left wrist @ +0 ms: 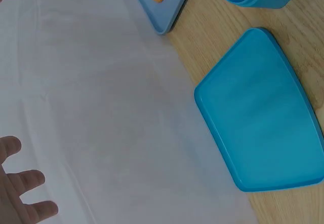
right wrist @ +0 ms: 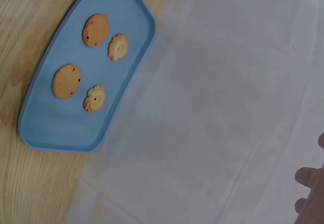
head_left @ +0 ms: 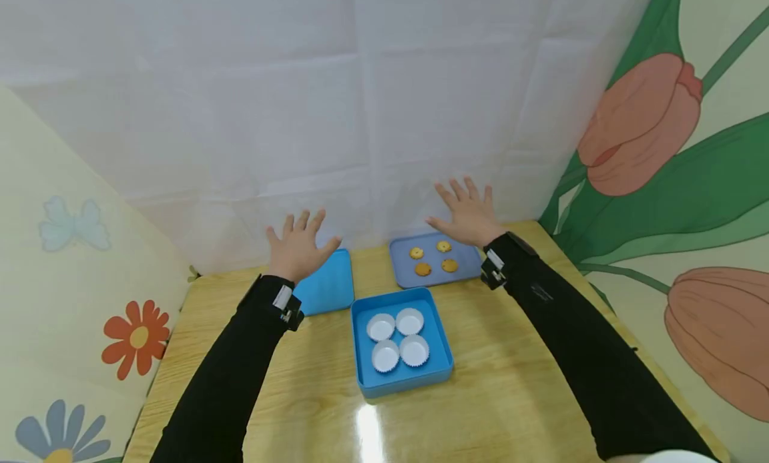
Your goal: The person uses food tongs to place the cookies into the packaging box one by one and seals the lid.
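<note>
Both hands are raised with fingers spread and nothing in them. In the head view my left hand (head_left: 297, 249) is over the bright blue lid (head_left: 327, 286), which lies flat on the table. My right hand (head_left: 468, 216) is above the far right part of a grey-blue tray (head_left: 405, 266). On that tray lie two round cookies with dark specks (right wrist: 66, 81) and two smaller ring-shaped cookies (right wrist: 94, 99). Between the forearms, closer to me, stands a blue square box (head_left: 405, 386) with several white paper cups (head_left: 385, 355) inside, set in two rows.
The wooden table (head_left: 312, 396) runs back to a white cloth (head_left: 288, 116) hanging behind it. Painted panels with flowers (head_left: 138, 336) flank the table on the left and right. The box stands close to the lid's right corner.
</note>
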`<state>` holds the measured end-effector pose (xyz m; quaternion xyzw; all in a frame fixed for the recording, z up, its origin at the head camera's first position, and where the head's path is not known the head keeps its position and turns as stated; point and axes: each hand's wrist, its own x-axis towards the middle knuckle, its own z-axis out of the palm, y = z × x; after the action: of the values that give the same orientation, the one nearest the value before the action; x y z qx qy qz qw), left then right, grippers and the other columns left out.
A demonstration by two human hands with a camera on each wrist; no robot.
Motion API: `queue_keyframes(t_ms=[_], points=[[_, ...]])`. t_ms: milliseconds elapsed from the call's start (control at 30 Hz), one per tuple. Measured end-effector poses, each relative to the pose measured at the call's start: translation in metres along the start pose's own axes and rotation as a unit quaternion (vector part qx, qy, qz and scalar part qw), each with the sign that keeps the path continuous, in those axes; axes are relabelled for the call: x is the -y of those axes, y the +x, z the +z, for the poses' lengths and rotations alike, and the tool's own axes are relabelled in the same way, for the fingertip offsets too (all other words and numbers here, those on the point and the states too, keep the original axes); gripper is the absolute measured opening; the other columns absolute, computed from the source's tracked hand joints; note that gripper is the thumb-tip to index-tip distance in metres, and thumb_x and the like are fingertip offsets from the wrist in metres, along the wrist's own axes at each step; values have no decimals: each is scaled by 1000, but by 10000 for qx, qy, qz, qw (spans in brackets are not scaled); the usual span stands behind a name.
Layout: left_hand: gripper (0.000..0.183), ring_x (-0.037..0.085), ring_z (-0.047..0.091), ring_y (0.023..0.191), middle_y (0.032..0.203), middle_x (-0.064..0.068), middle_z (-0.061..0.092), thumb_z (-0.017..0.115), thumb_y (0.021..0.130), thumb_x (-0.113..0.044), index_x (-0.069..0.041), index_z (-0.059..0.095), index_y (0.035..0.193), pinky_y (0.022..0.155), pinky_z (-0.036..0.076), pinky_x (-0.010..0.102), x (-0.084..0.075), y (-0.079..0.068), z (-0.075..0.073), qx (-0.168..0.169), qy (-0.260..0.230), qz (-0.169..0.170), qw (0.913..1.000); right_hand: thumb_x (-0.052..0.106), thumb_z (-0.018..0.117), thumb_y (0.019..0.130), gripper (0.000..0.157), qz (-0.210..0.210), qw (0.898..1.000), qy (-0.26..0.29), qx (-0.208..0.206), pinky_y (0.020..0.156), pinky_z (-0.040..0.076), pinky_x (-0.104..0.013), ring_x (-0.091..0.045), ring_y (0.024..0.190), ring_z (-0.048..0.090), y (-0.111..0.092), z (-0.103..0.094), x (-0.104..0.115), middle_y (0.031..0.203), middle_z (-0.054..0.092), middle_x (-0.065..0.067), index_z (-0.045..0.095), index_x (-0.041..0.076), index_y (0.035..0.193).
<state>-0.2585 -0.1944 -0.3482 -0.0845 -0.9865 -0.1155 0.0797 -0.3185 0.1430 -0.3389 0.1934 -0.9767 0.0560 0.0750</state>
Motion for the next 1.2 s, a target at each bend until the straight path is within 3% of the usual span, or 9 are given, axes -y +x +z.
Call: queue_keyframes(t_ms=[167,367,600,800,933,1200], points=[[70,41,27,128,141,20,32,36,91,-55,-10,27,144,104,21,57,-7,-13,9,-135,-411,201,9989,68,32,84,82,106,9999,55,-60,102,-11,-62,-37,137,-2,-10,-2,-3,151,11,-16,10,21,148],[66,40,34,124,139,22,35,43,93,-45,-4,28,143,99,32,53,-22,-32,23,-136,-1003,449,9939,64,37,86,81,292,9991,204,-242,103,-4,-63,-40,136,2,-32,-2,-11,149,14,-19,14,16,148],[61,36,47,114,128,23,46,50,92,-36,5,37,136,86,46,47,-40,-62,52,-584,-1524,522,9852,55,48,86,80,377,9944,624,-765,105,-1,-60,-40,135,4,-69,9,-32,147,16,-22,18,11,146],[53,27,58,86,102,15,55,52,91,-24,7,41,133,57,50,32,-46,-96,90,-549,-1836,44,9815,53,51,86,79,605,9892,714,-1132,101,6,-66,-42,132,10,-98,22,-52,143,21,-24,23,9,145],[51,23,58,78,101,17,53,52,92,-20,9,40,132,53,49,30,-50,-115,112,-337,-1939,-491,9792,53,50,85,79,908,9856,852,-1144,100,6,-65,-44,132,8,-117,31,-62,143,20,-26,25,5,143],[51,34,58,90,110,28,49,53,89,-15,15,39,129,72,53,46,-59,-144,145,-228,-2014,-1400,9692,51,52,85,83,1361,9777,1027,-1226,99,9,-66,-48,130,10,-156,52,-79,141,19,-32,23,-1,142]])
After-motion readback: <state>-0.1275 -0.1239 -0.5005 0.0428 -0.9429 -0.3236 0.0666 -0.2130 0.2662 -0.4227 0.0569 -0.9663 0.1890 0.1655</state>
